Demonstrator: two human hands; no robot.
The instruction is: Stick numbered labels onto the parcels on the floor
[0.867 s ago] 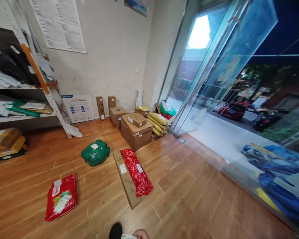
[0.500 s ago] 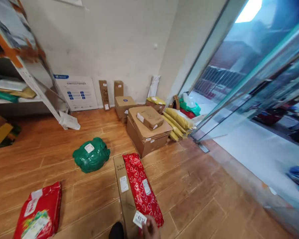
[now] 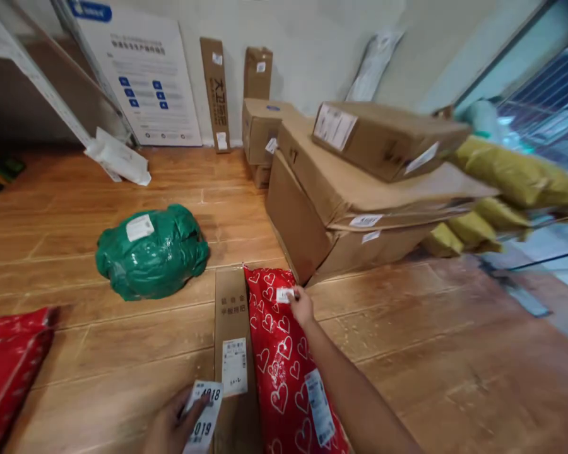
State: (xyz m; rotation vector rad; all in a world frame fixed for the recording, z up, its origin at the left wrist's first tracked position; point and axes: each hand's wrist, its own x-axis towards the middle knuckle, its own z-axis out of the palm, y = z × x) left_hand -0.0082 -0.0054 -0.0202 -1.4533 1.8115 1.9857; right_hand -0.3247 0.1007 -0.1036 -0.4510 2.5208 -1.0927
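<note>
A long red parcel [image 3: 274, 353] with white heart outlines lies on a narrow brown carton [image 3: 230, 296] that rests on the wooden floor. At the far end of that parcel, my right hand [image 3: 303, 308] has its fingertips on a small white number label [image 3: 284, 295], which lies against the red wrapping. Whether the label is fully stuck down I cannot tell. My left hand [image 3: 175, 419], low in the view, pinches a strip of number labels [image 3: 203, 413] reading 4018 and 4019. A bigger shipping label [image 3: 320, 407] is on the red parcel's near part.
A green plastic-wrapped parcel [image 3: 154, 252] sits to the left, with another red parcel [image 3: 9, 372] nearer. Stacked cartons [image 3: 303, 221] stand ahead on the right, beside yellow bags [image 3: 515, 170]. A white board [image 3: 146, 75] leans on the wall near a shelf leg [image 3: 52, 94].
The view has moved closer to the parcels. My right hand has carried a number label forward to the red parcel's far end. My left hand has come into view with the label strip.
</note>
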